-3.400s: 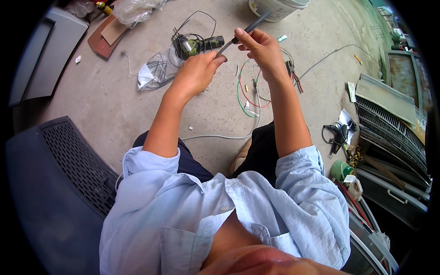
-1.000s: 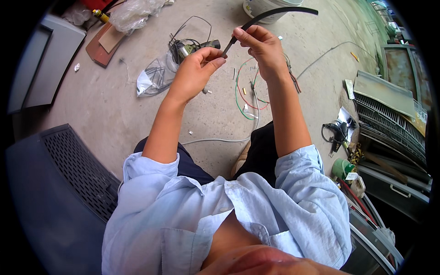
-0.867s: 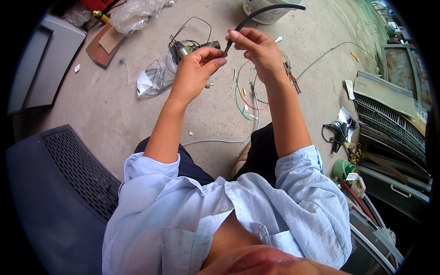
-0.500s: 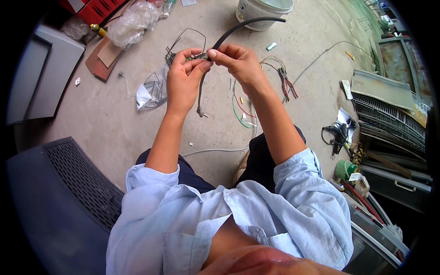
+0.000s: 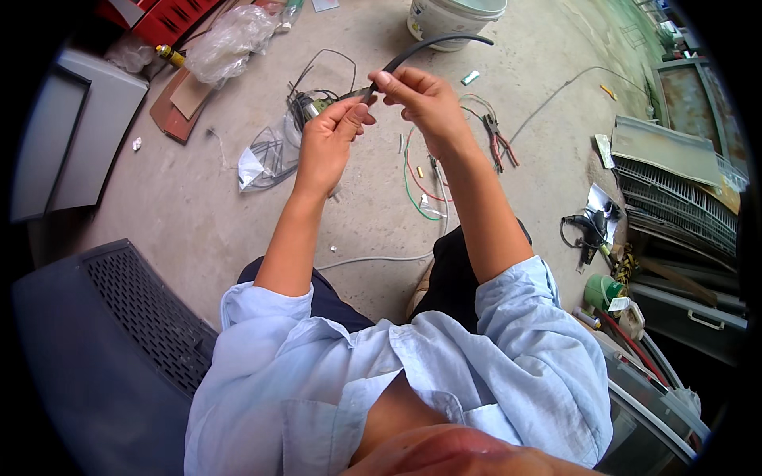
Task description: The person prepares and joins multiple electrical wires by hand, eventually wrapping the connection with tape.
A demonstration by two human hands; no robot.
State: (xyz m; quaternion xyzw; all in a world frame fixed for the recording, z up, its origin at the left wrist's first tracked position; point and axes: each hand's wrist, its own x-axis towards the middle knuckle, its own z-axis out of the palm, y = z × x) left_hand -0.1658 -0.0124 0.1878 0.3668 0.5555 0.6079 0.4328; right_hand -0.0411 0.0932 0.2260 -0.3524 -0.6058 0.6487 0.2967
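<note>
A black cable [image 5: 432,45] curves up and to the right from between my two hands, above a concrete floor [image 5: 198,214]. My right hand [image 5: 421,99] pinches the cable near its lower end with thumb and fingers. My left hand [image 5: 329,139] meets it from the left, fingertips closed on the cable's very end. Below the hands on the floor lie loose red, green and white wires [image 5: 417,178] and a small motor-like part with black wires [image 5: 313,103].
A white bucket [image 5: 452,16] stands at the top. A clear plastic bag [image 5: 270,155] and crumpled plastic [image 5: 230,40] lie at left, beside a grey panel [image 5: 71,143]. A dark grilled casing [image 5: 111,333] sits at lower left. Metal grilles [image 5: 675,198], pliers [image 5: 496,139] and a green cup [image 5: 603,289] are at right.
Both hands have shifted left and nearer with the cable. The cable, straight at first, now bends in an arc to the right.
</note>
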